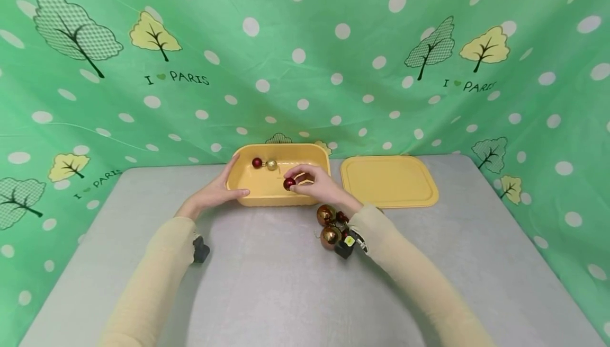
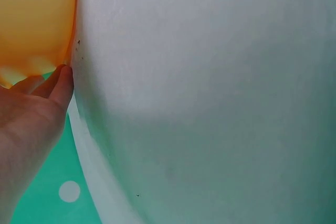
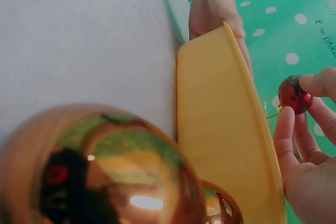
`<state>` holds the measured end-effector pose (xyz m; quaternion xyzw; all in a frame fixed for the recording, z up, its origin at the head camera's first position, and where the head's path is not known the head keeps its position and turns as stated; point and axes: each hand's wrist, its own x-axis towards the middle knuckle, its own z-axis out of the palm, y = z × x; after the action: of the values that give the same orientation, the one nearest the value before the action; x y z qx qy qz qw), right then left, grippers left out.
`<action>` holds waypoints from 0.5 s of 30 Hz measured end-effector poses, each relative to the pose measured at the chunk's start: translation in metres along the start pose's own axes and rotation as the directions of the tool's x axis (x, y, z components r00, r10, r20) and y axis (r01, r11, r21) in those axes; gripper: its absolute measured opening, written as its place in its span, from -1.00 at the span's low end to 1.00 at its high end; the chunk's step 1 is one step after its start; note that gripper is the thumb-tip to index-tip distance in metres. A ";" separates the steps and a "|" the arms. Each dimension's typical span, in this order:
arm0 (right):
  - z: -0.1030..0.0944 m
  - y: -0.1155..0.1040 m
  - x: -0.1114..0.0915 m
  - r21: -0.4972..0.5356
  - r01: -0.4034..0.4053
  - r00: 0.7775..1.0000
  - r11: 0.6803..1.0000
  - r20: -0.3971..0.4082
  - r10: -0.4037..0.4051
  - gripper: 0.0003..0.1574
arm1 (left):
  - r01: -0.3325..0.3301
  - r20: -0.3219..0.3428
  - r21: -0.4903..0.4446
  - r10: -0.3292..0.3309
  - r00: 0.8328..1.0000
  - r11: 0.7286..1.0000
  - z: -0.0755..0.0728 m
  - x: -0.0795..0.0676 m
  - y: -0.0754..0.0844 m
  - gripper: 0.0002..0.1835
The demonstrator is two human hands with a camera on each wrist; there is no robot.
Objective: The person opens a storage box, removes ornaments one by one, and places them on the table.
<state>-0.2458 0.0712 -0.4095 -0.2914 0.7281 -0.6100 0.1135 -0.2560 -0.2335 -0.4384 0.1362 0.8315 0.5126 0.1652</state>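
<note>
My right hand point(image 1: 320, 184) pinches a dark red Christmas bauble point(image 1: 289, 183) between thumb and fingertips, over the inside of a yellow plastic box point(image 1: 278, 201). A gold loop of thread hangs from this bauble in the right wrist view. At the box's near left corner, my left hand point(image 1: 214, 193) holds it, thumb at the rim and fingers along the outer left side. Inside the box lie another red bauble point(image 1: 257, 162) and a small gold bauble point(image 1: 271, 165), side by side near the back wall.
Below my right wrist, several baubles lie on the grey table point(image 1: 267, 283), among them a large shiny bronze bauble point(image 1: 330, 237) and another bronze bauble point(image 1: 326, 214). A flat yellow lid point(image 1: 388, 180) rests right of the box. Behind hangs a green dotted cloth point(image 1: 286, 108).
</note>
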 end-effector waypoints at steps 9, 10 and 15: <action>-0.006 -0.005 -0.015 0.051 -0.025 0.999 0.998 -0.025 0.027 -0.62 | -0.003 -0.008 0.004 0.003 1.000 1.000 -0.001 -0.001 0.000 0.15; -0.007 -0.004 -0.018 0.052 -0.030 0.999 0.998 -0.026 0.031 -0.62 | -0.004 -0.007 0.003 0.004 1.000 1.000 -0.001 0.000 -0.001 0.15; -0.014 -0.002 -0.030 0.045 -0.066 0.997 0.997 -0.038 0.068 -0.64 | -0.014 -0.003 0.002 0.014 1.000 1.000 -0.001 0.001 -0.002 0.15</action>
<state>-0.2285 0.0990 -0.4098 -0.2522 0.7260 -0.6274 0.1257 -0.2569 -0.2347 -0.4403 0.1411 0.8312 0.5133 0.1603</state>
